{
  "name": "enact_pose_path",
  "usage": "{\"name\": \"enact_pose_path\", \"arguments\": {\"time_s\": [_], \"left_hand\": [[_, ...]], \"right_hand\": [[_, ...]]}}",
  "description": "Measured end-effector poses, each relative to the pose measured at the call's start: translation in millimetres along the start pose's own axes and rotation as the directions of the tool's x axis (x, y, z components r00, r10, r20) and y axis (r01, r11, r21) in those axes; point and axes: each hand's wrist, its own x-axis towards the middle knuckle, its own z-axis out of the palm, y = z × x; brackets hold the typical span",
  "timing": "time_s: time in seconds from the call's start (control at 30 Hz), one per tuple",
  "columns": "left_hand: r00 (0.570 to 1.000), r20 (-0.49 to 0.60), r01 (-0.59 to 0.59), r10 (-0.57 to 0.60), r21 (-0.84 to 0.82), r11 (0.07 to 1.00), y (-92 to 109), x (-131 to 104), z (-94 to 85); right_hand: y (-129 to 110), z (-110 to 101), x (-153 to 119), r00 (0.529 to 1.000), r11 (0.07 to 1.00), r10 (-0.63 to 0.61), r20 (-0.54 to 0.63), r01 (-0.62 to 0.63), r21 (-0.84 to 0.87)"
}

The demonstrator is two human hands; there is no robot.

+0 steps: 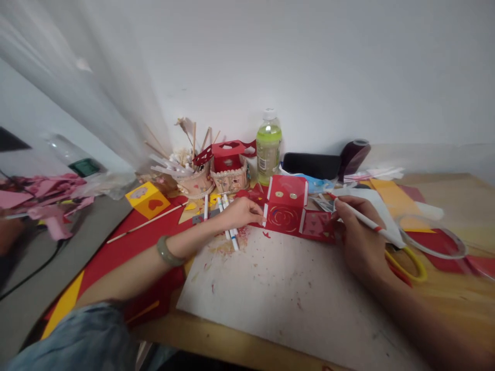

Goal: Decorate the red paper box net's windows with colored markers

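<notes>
A red paper box net [284,219] with white tabs, cut-out shapes and drawn curved lines stands partly raised at the far edge of a white board [263,278]. My left hand [243,212] pinches its left edge at a white tab. A white marker [361,216] with red ends lies in my right hand [363,242], its tip pointing up and left. The fingers of that hand are closed around the marker, close to the net's right flap; whether they also touch the flap is hidden.
White markers [232,234] lie left of the net. Behind are decorated pots [231,180], a green drink bottle [269,147] and a black phone-like slab [311,165]. Yellow-handled scissors [412,265] and a tape roll [433,239] lie right; a yellow paper cube [149,201] and pink glue gun [52,216] left.
</notes>
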Motion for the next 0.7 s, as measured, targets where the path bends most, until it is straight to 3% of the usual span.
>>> {"name": "enact_pose_path", "arguments": {"time_s": [0.43, 0.6, 0.7], "left_hand": [[0.998, -0.027, -0.050, 0.054, 0.123, 0.991, 3.8, -2.6, 1.0], [0.984, -0.007, -0.168, 0.176, 0.262, 0.950, 4.1, -8.7, 1.9], [0.955, 0.032, -0.286, 0.296, 0.377, 0.881, 2.0, -17.9, 3.3]], "right_hand": [[5.0, 0.9, 4.5, 0.997, 0.999, -0.016, -0.070, 0.018, 0.028], [6.3, -0.5, 5.3, 0.997, 0.999, -0.046, -0.060, 0.046, -0.001], [5.8, -0.9, 3.9, 0.998, 0.998, -0.056, -0.043, 0.055, -0.021]]}}
